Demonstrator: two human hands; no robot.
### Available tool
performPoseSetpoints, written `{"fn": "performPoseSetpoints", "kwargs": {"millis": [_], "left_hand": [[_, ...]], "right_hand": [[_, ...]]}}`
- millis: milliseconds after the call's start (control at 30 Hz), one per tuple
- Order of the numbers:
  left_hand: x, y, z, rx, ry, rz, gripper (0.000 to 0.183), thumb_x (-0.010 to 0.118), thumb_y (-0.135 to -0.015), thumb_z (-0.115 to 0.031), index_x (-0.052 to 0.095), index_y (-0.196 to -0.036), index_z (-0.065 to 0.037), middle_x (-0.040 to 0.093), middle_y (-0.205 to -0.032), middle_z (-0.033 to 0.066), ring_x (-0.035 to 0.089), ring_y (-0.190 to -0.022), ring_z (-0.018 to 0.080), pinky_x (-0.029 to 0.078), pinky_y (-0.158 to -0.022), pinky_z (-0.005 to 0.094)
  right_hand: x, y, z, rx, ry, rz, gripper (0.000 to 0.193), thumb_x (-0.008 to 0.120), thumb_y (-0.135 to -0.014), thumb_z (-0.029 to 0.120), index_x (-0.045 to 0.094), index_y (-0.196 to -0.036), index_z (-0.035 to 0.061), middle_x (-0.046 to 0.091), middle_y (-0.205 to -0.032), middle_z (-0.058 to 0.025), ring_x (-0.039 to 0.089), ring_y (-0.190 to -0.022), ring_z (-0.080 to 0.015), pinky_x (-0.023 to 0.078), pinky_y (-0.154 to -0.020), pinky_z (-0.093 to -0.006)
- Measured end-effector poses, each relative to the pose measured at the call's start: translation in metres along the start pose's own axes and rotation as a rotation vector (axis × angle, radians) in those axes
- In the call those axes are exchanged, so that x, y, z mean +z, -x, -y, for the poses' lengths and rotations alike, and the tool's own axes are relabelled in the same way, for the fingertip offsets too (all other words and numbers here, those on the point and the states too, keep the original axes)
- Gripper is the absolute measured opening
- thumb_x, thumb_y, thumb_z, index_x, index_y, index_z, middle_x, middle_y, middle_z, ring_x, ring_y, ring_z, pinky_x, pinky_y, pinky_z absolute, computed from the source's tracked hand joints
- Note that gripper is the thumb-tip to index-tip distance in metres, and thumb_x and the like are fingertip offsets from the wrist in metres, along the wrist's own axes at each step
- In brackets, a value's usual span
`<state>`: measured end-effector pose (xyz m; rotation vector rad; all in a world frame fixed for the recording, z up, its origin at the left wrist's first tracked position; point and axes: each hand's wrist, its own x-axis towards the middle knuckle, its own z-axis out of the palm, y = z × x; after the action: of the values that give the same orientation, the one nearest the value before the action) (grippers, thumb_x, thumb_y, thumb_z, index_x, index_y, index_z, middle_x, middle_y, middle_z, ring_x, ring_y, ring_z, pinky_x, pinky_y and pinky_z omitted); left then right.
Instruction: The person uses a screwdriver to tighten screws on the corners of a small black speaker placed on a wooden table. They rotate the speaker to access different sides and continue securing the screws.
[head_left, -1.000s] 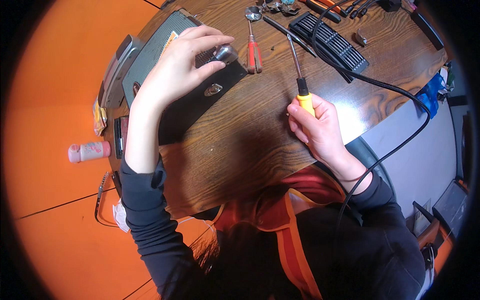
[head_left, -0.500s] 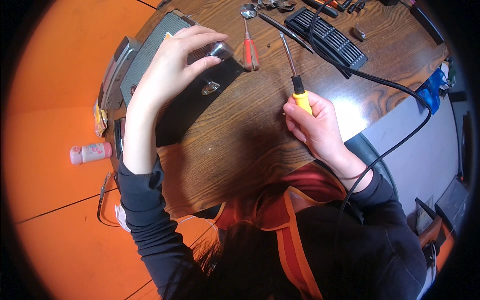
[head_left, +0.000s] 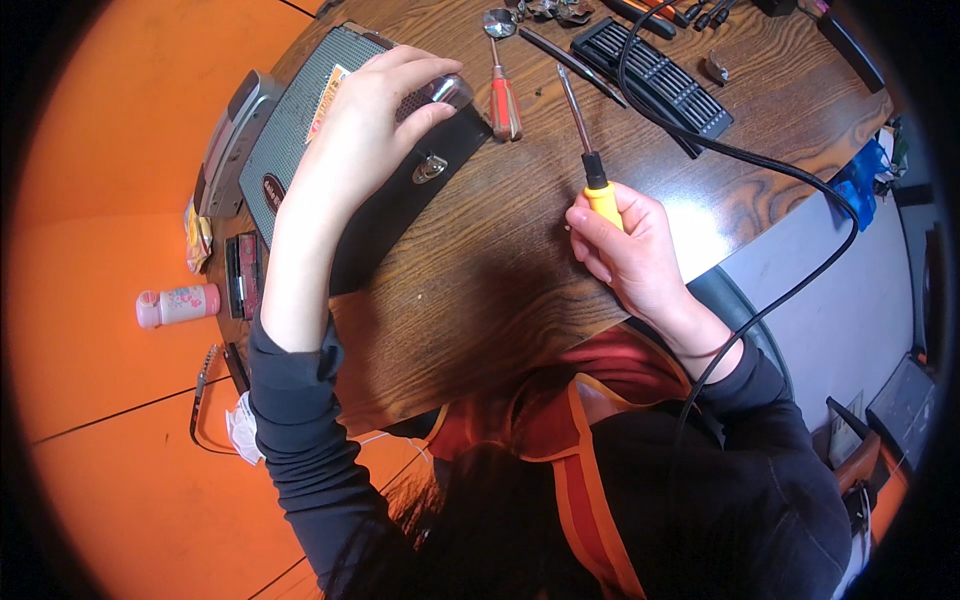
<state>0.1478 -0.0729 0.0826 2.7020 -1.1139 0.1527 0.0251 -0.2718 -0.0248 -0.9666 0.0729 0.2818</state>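
Note:
A black box with a grey-green woven grille (head_left: 290,140), like a small amplifier or speaker, stands at the left of the wooden table. It has a metal corner cap (head_left: 452,91) and a metal latch (head_left: 430,168) on its side. My left hand (head_left: 375,125) is over the upper corner, fingers across the grille and thumb against the cap. In my right hand (head_left: 630,240) is a screwdriver (head_left: 600,195) with a yellow and black handle. Its shaft points away from me, its tip above the table and touching nothing.
Beyond the box lies a red-handled screwdriver (head_left: 505,105) beside a small round tin (head_left: 498,23). A black rack of bits (head_left: 655,75) sits at the far side. A black cable (head_left: 780,166) arcs over the right side. A pink bottle (head_left: 178,305) and a grey device (head_left: 237,145) are at left.
The box has turned and shifted slightly under my left hand, so its label and more of the grille show. My right hand with the screwdriver has stayed nearly still.

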Motion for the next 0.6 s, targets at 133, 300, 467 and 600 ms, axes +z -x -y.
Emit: {"fn": "performPoseSetpoints", "kwargs": {"millis": [133, 300, 467, 600], "left_hand": [[0.006, 0.007, 0.001, 0.001, 0.046, -0.063, 0.036, 0.064, -0.079, -0.015, 0.060, -0.114, -0.008, 0.060, -0.108, 0.0120, 0.056, -0.104, 0.0297, 0.045, -0.088, 0.0355], [0.008, 0.049, -0.034, -0.058, 0.002, -0.421, 0.031, 0.068, -0.077, -0.016, 0.065, -0.108, -0.011, 0.060, -0.111, 0.0130, 0.058, -0.103, 0.0289, 0.048, -0.087, 0.0361], [0.047, 0.096, -0.085, -0.295, 0.520, -0.228, 0.030, 0.071, -0.070, -0.001, 0.065, -0.100, -0.004, 0.066, -0.086, 0.0100, 0.063, -0.076, 0.0170, 0.049, -0.065, 0.0254], [0.057, 0.107, -0.085, -0.313, 0.677, -0.293, 0.025, 0.071, -0.072, -0.001, 0.066, -0.096, -0.003, 0.067, -0.081, 0.0099, 0.065, -0.070, 0.0164, 0.049, -0.061, 0.0240]], "right_hand": [[0.000, 0.000, -0.001, -0.011, 0.002, -0.002, 0.010, 0.060, -0.087, 0.012, 0.055, -0.083, 0.0054, 0.054, -0.061, 0.0012, 0.041, -0.043, -0.0011, 0.029, -0.040, -0.0148], [0.001, 0.003, 0.005, -0.005, 0.004, 0.039, 0.010, 0.061, -0.086, 0.012, 0.056, -0.082, 0.0046, 0.055, -0.061, 0.0011, 0.041, -0.043, -0.0016, 0.029, -0.040, -0.0153], [0.020, 0.004, 0.004, 0.039, 0.127, 0.163, 0.009, 0.063, -0.085, 0.009, 0.058, -0.083, 0.0027, 0.055, -0.062, 0.0015, 0.043, -0.045, -0.0007, 0.030, -0.042, -0.0148], [0.036, 0.002, 0.001, 0.075, 0.147, 0.191, 0.010, 0.064, -0.085, 0.011, 0.058, -0.083, 0.0031, 0.055, -0.061, 0.0018, 0.042, -0.045, -0.0007, 0.030, -0.042, -0.0148]]}}
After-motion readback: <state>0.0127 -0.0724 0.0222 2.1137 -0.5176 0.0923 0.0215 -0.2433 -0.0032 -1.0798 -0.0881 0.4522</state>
